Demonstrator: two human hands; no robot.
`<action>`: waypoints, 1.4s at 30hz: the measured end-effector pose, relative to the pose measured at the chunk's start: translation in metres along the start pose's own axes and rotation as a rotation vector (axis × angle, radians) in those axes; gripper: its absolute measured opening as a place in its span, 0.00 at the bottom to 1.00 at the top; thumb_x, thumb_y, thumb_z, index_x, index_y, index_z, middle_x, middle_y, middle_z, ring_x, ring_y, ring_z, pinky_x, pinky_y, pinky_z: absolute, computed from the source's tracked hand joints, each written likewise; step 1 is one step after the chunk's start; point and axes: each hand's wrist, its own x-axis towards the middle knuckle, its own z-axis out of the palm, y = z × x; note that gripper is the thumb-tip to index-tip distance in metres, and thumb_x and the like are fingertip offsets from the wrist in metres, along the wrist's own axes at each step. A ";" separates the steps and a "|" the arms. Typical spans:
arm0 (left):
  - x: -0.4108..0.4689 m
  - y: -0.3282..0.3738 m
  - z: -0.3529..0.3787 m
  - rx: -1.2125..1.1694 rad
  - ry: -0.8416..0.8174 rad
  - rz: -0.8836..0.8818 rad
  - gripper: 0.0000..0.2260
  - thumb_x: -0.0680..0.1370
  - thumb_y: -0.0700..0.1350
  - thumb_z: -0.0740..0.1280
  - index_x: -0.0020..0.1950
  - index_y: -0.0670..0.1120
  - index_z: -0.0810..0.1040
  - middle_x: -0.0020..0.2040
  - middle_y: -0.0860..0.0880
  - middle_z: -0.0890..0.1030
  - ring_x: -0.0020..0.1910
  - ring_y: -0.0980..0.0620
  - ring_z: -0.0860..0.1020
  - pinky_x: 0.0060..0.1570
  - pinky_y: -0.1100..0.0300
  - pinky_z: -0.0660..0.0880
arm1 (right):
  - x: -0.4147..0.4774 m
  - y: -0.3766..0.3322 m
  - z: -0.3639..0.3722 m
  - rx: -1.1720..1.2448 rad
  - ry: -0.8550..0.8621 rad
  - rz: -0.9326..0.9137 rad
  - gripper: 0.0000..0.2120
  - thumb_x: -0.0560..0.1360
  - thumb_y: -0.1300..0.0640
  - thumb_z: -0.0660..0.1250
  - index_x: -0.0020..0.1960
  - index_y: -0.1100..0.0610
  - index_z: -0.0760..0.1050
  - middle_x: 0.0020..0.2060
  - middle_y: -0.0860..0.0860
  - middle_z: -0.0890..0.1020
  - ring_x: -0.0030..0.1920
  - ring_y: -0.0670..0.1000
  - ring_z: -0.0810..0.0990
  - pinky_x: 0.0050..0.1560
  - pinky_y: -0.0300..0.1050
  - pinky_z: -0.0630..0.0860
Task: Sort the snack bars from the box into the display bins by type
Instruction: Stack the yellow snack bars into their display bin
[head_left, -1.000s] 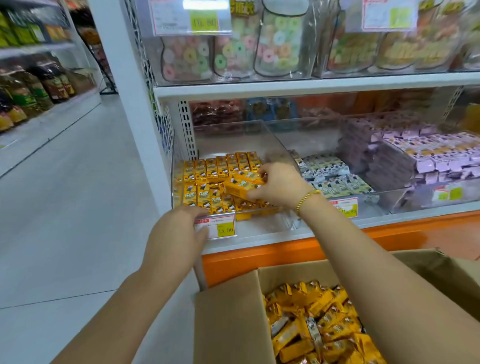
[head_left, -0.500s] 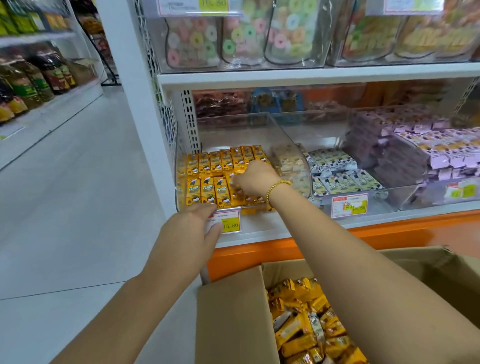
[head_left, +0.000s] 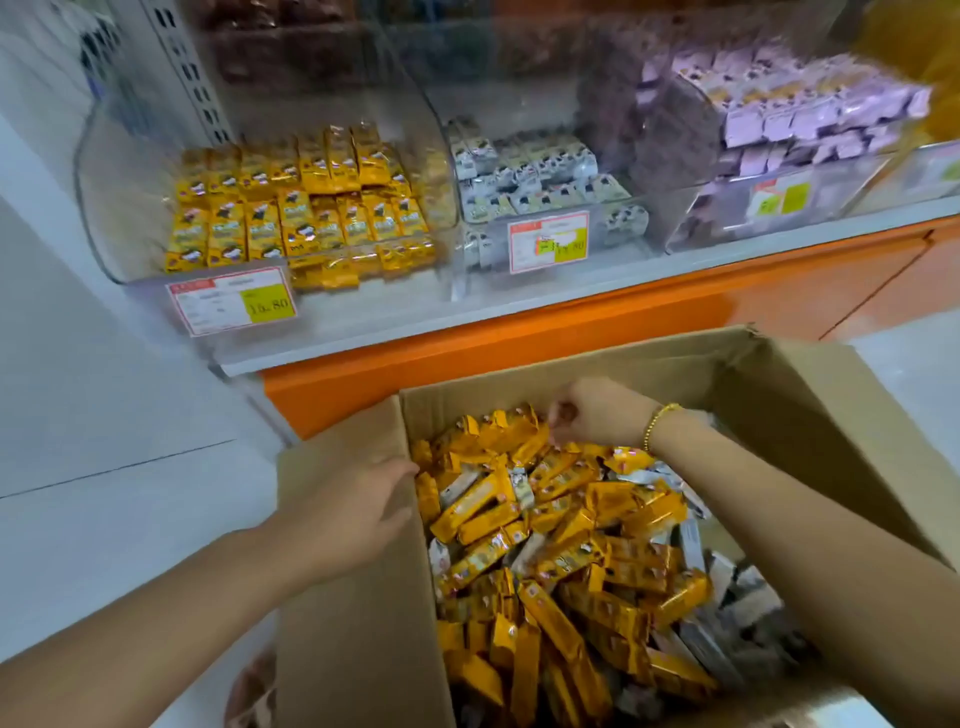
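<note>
Curled, my right hand (head_left: 597, 418) meets yellow bars (head_left: 493, 434) at the far end of the box (head_left: 337, 649); whether it grips one, I cannot tell. Left hand (head_left: 358, 499) lies flat on the box wall. Far-left bin (head_left: 104, 208) part-stocked, box heaped.

The price tag (head_left: 232, 300) on the front of the bin (head_left: 117, 208) of yellow bars (head_left: 296, 208) reads roughly 15.80, second digit unsure. The next tag (head_left: 549, 241) to its right ends in 80; the rest is blurred.
</note>
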 end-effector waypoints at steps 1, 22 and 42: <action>0.000 0.001 0.008 0.047 -0.123 -0.007 0.25 0.81 0.50 0.59 0.76 0.48 0.58 0.75 0.50 0.63 0.71 0.54 0.65 0.66 0.64 0.61 | 0.002 0.019 0.023 -0.022 -0.090 0.062 0.13 0.71 0.53 0.73 0.54 0.55 0.78 0.48 0.53 0.81 0.48 0.52 0.79 0.48 0.42 0.73; 0.046 -0.007 0.008 0.026 -0.342 -0.255 0.14 0.76 0.58 0.64 0.55 0.50 0.75 0.48 0.50 0.74 0.49 0.52 0.76 0.50 0.57 0.73 | -0.005 0.043 0.095 -0.062 -0.522 0.059 0.28 0.70 0.45 0.73 0.66 0.53 0.70 0.56 0.52 0.76 0.51 0.53 0.74 0.44 0.44 0.72; -0.015 0.044 -0.118 -1.941 0.461 0.086 0.14 0.67 0.43 0.66 0.52 0.44 0.79 0.50 0.44 0.84 0.47 0.49 0.83 0.51 0.56 0.79 | -0.069 -0.135 -0.078 0.958 0.624 -0.624 0.28 0.63 0.60 0.79 0.59 0.46 0.75 0.56 0.43 0.78 0.59 0.45 0.78 0.56 0.41 0.78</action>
